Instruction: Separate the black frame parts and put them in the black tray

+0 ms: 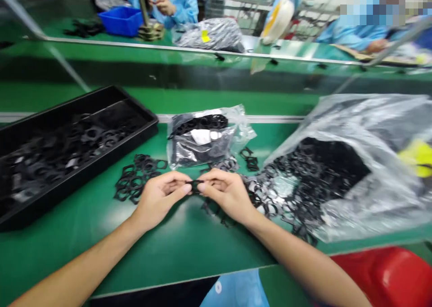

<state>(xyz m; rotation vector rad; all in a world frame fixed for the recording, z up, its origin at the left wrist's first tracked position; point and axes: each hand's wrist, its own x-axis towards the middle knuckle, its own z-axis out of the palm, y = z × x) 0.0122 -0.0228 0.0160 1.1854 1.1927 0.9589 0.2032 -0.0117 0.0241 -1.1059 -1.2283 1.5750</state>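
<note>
Between my two hands, just above the green table, is a small black plastic part (195, 185). My left hand (161, 194) pinches its left end between thumb and fingers. The right end is pinched in my right hand (227, 191). Fingertips cover much of the part, so its full shape is hidden. A loose pile of black ring-shaped parts (135, 179) lies just left of my left hand. More black ring parts (266, 194) spread out beside my right hand, spilling from a large clear plastic bag (381, 199).
A long black tray (135, 138) of black parts stands at left. Behind my hands lies a small clear bag (202, 152) of parts. A red stool (388, 275) is at lower right. Beyond a clear partition, co-workers in blue sit near a blue bin (121, 21).
</note>
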